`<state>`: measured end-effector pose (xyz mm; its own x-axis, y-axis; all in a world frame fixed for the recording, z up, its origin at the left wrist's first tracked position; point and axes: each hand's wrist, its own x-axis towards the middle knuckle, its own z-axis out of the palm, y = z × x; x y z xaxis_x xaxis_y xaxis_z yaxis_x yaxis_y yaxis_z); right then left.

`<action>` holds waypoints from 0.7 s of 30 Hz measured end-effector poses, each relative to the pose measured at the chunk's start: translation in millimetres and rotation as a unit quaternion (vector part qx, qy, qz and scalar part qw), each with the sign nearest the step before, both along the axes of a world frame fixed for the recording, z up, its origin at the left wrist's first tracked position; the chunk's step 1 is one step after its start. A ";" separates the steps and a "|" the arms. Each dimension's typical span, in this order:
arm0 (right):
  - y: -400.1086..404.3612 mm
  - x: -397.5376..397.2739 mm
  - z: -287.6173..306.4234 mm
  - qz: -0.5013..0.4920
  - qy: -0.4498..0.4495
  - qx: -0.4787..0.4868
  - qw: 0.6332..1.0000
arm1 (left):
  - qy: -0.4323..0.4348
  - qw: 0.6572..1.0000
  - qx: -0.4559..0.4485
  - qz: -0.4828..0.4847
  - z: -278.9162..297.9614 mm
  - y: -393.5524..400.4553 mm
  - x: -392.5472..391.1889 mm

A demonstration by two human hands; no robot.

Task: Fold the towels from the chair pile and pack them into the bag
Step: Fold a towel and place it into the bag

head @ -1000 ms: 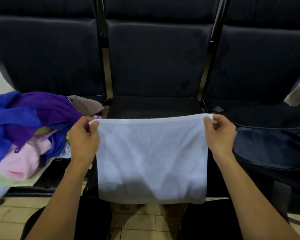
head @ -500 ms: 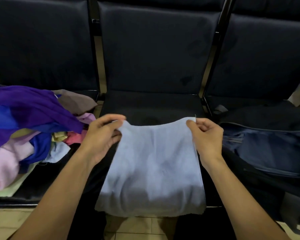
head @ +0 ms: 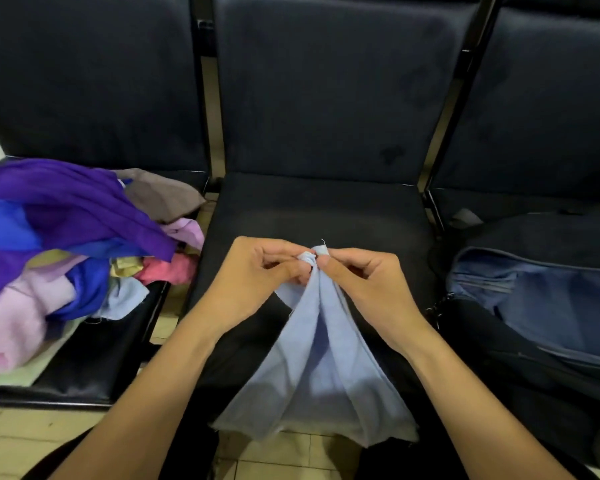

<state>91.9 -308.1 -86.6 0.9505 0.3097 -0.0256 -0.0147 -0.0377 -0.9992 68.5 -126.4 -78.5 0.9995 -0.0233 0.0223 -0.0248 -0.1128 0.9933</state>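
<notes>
- Towels in a mixed pile [head: 66,258], purple, blue, pink and pale green, cover the left chair seat, well apart from the hands.
- Bag [head: 548,306], dark blue, lies unzipped and gaping on the right chair, just beside the right forearm.
- Middle chair seat [head: 312,209] lies bare behind the hands, room enough to lay the cloth flat.
- Light blue towel [head: 319,368] hangs from the two hands above that seat's front edge, its lower half fanning out toward the tiled floor.
- Left hand [head: 253,282] and right hand [head: 364,285] meet at the towel's top, each grip pinched on a corner, the two corners pressed together.
- Judged from this, the step in hand is a half fold of one towel, corners matched.
- Next move likely calls for one hand to keep both corners while the other smooths or catches the hanging fold, then a further fold before it goes right into the bag.
</notes>
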 end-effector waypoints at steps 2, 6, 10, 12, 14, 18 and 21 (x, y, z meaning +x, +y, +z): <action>-0.3 -0.8 -1.4 0.015 -0.002 -0.015 1.000 | -0.022 0.999 0.044 0.017 -2.0 0.8 0.1; -0.6 -1.6 -1.6 0.028 0.006 -0.032 0.999 | -0.065 0.992 0.109 0.023 -5.2 6.3 1.8; -4.6 -0.1 0.8 0.047 0.002 -0.067 0.997 | -0.066 0.993 0.098 0.010 -4.0 2.5 0.0; -8.2 1.6 2.5 0.057 -0.007 -0.082 0.995 | -0.048 0.997 0.058 0.009 -0.3 -1.9 -2.0; -11.6 2.6 3.9 0.062 -0.019 -0.090 0.994 | -0.044 0.998 0.048 0.004 1.9 -4.9 -2.4; -13.6 2.1 2.0 0.067 -0.026 -0.093 0.993 | -0.040 0.997 0.073 0.000 0.6 -6.8 0.4; -13.4 1.2 2.4 0.077 -0.037 -0.083 0.993 | -0.042 0.995 0.085 0.031 -0.4 -6.7 0.4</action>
<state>93.1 -321.5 -84.3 0.8933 0.4489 -0.0214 0.0765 -0.1988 -0.9771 68.9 -133.1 -78.9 0.9940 0.0281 0.1059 -0.0936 -0.2837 0.9543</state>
